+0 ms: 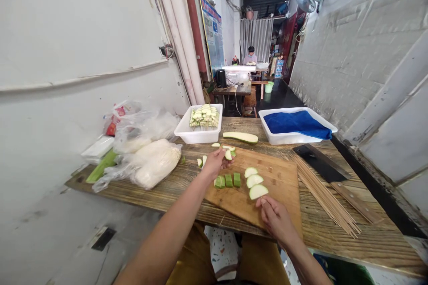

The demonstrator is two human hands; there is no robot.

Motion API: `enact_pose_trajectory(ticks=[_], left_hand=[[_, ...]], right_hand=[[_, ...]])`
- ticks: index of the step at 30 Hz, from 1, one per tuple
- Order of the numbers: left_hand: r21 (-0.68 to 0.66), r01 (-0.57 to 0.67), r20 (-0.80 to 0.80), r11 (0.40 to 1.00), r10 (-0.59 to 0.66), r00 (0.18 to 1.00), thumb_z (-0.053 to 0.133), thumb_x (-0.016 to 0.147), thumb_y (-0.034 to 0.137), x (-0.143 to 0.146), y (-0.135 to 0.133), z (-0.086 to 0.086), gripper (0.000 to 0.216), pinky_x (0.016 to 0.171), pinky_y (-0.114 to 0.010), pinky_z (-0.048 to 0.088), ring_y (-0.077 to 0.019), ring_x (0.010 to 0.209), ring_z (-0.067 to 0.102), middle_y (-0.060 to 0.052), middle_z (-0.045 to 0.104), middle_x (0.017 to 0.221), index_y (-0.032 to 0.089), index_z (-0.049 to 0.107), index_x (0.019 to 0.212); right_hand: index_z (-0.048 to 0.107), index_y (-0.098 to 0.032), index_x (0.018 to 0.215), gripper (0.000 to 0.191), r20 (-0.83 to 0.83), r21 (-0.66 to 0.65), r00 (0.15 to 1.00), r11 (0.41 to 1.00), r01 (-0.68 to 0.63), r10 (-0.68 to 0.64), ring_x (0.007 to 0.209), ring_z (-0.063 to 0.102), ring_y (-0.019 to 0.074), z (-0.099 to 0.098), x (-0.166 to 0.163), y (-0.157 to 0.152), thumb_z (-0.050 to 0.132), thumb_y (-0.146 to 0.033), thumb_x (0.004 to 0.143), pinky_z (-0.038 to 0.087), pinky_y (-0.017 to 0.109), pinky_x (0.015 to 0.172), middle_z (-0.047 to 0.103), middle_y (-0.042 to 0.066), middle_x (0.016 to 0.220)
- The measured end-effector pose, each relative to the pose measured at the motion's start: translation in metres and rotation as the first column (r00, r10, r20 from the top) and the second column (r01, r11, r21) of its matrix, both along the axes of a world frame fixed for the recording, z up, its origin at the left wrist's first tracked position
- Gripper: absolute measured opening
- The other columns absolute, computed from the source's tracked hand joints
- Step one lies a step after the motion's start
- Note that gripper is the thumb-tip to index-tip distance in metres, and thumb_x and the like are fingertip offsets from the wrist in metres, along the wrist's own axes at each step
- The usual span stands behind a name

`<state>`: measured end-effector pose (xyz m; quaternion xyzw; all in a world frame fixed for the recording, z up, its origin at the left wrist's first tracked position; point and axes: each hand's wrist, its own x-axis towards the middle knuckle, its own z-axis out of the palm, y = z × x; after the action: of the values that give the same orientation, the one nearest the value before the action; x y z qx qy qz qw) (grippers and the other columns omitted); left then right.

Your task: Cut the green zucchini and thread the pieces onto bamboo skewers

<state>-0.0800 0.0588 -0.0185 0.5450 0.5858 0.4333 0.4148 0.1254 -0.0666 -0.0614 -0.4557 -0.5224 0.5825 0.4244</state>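
My right hand (277, 217) pinches the lower end of a skewer, mostly hidden, that carries zucchini slices (258, 192) in a row above the cutting board (282, 173). At the board's far left corner, my left hand (213, 164) has its fingers closed on a pale zucchini slice (228, 155). More cut pieces lie around those fingertips. Between the two hands, several chunks with green skin upward (228, 181) stand on the board. A long halved zucchini (240, 137) rests beyond the board's far edge.
Bamboo skewers (326, 196) and a cleaver (323, 162) lie at the right. A white tub (199, 137) holds finished zucchini skewers; another tub (284, 139) has a blue cloth (294, 124). Plastic bags (154, 164) sit at left. A person (250, 57) sits far back.
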Motion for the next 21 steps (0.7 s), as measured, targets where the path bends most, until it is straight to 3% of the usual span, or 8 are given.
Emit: enact_pose_trajectory(ticks=[2, 6, 10, 14, 17, 21], left_hand=[[-0.107, 0.069, 0.173, 0.992, -0.049, 0.984, 0.041, 0.087, 0.04, 0.001, -0.006, 0.003, 0.034, 0.053, -0.022, 0.046, -0.013, 0.064, 0.06, -0.008, 0.065, 0.073, 0.012, 0.059, 0.093], [-0.308, 0.253, 0.539, 0.917, -0.051, 0.841, 0.062, 0.076, 0.033, 0.002, -0.016, 0.01, 0.022, 0.05, -0.015, 0.044, -0.0076, 0.057, 0.057, -0.004, 0.063, 0.068, 0.012, 0.062, 0.083], [-0.293, 0.198, 0.587, 0.935, 0.012, 0.809, 0.064, 0.074, 0.032, 0.005, -0.018, 0.011, 0.023, 0.039, -0.013, 0.037, -0.0051, 0.045, 0.051, 0.0, 0.058, 0.059, 0.011, 0.062, 0.084], [-0.306, 0.123, 0.588, 0.944, 0.086, 0.804, 0.057, 0.08, 0.034, 0.008, -0.015, 0.009, 0.024, 0.032, -0.01, 0.03, -0.0048, 0.042, 0.051, -0.005, 0.061, 0.061, 0.01, 0.059, 0.077], [-0.293, 0.104, 0.594, 0.95, 0.095, 0.799, 0.055, 0.082, 0.031, 0.006, -0.014, 0.009, 0.023, 0.038, -0.011, 0.038, -0.0058, 0.049, 0.056, -0.008, 0.064, 0.068, 0.009, 0.06, 0.078], [-0.307, 0.192, 0.63, 0.932, 0.048, 0.775, 0.059, 0.077, 0.008, 0.002, -0.016, 0.01, 0.013, 0.057, -0.015, 0.049, -0.0084, 0.063, 0.062, -0.009, 0.068, 0.079, 0.009, 0.063, 0.089]], right_hand=[[0.048, -0.019, 0.076, 0.032, 0.023, 0.009, 0.999, 1.0, -0.023, 0.023, 0.035, 0.021, 0.0054, 0.003, 0.0, -0.002, 0.04, -0.048, 0.086, 0.017, 0.017, 0.035, 0.028, -0.011, 0.042], [0.048, -0.019, 0.076, 0.034, 0.065, 0.009, 0.995, 0.997, -0.07, 0.07, 0.035, 0.022, 0.0052, 0.008, 0.001, -0.007, 0.04, -0.05, 0.085, 0.016, 0.018, 0.034, 0.031, -0.01, 0.043], [0.048, -0.019, 0.076, 0.035, 0.078, 0.001, 0.993, 0.996, -0.089, 0.088, 0.034, 0.022, 0.0052, 0.011, 0.001, -0.01, 0.039, -0.051, 0.085, 0.017, 0.018, 0.034, 0.031, -0.01, 0.043], [0.048, -0.019, 0.076, 0.037, 0.091, -0.002, 0.99, 0.994, -0.109, 0.108, 0.034, 0.023, 0.0054, 0.013, 0.001, -0.012, 0.038, -0.052, 0.085, 0.017, 0.018, 0.034, 0.031, -0.01, 0.043], [0.047, -0.019, 0.075, 0.037, 0.097, 0.002, 0.986, 0.991, -0.135, 0.134, 0.035, 0.024, 0.0056, 0.015, 0.0, -0.013, 0.038, -0.053, 0.084, 0.017, 0.018, 0.035, 0.03, -0.011, 0.042], [0.047, -0.018, 0.075, 0.037, 0.095, 0.006, 0.986, 0.99, -0.14, 0.139, 0.035, 0.024, 0.0056, 0.016, 0.0, -0.014, 0.038, -0.053, 0.085, 0.017, 0.018, 0.035, 0.03, -0.011, 0.042]])
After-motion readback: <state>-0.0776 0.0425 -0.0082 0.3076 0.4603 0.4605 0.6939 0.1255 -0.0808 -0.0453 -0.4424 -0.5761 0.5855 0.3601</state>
